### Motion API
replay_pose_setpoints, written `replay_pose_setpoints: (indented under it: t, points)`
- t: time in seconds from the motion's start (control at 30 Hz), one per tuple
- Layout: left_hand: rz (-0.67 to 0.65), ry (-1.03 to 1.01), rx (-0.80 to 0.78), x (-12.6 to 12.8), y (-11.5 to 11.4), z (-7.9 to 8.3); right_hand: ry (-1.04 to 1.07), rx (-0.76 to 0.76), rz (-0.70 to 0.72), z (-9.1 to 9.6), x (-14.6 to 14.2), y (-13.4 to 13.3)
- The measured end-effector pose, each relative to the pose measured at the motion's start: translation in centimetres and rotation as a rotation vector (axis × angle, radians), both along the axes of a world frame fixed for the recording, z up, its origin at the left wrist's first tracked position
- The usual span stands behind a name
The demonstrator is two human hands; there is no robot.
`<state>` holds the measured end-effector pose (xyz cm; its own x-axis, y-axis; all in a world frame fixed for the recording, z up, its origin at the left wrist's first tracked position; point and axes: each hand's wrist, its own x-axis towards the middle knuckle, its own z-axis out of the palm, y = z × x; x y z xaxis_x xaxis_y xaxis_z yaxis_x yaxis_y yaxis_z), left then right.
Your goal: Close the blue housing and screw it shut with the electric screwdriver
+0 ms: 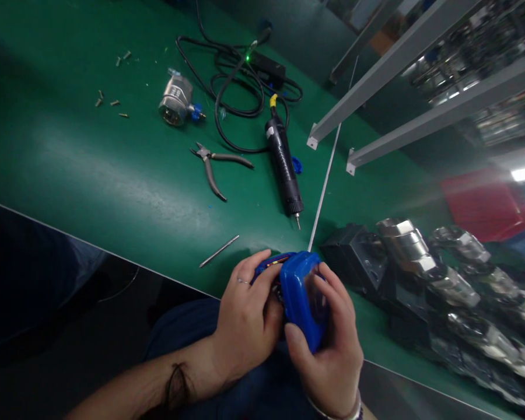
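Near the bench's front edge, my right hand is closed around a blue housing cover with a dark window on its face. My left hand grips a second blue part, with coloured wires showing between the two. The fingers hide most of that second part and whatever lies inside. A thin metal bit rests on the bench just beyond my left hand. Farther off lie grey-handled cutting pliers, spread apart, and a black electric screwdriver with its tip toward me.
A metal cylindrical fitting and several loose screws sit at the far left. Black cable coils around a power adapter. Grey shelf posts rise on the right, beside dark trays with shiny metal fittings.
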<state>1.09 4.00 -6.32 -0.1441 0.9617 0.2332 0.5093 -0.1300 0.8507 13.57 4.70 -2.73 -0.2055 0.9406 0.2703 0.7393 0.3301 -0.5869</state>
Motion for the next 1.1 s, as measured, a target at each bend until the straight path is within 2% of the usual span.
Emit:
replay_pose_setpoints:
  t: [0.17, 0.27, 0.37, 0.63, 1.1]
  points:
    - [0.155, -0.315, 0.065, 0.4, -0.6, -0.9, -0.062, 0.035, 0.003, 0.2, -0.4, 0.2]
    - [0.125, -0.481, 0.032, 0.2, -0.9, -1.4, -0.096, 0.031, 0.008, 0.3, -0.7, 0.2]
    - [0.099, -0.552, -0.024, -0.1, -1.3, -1.6, -0.129, 0.047, 0.023, 0.3, -0.7, 0.2]
    - [0.041, -0.564, -0.104, -0.8, -1.7, -1.3, -0.216, 0.063, 0.055, 0.2, -0.8, 0.2]
    - [0.053, -0.497, -0.091, -0.9, -1.4, -1.0, -0.288, 0.078, 0.123, 0.3, -0.8, 0.1]
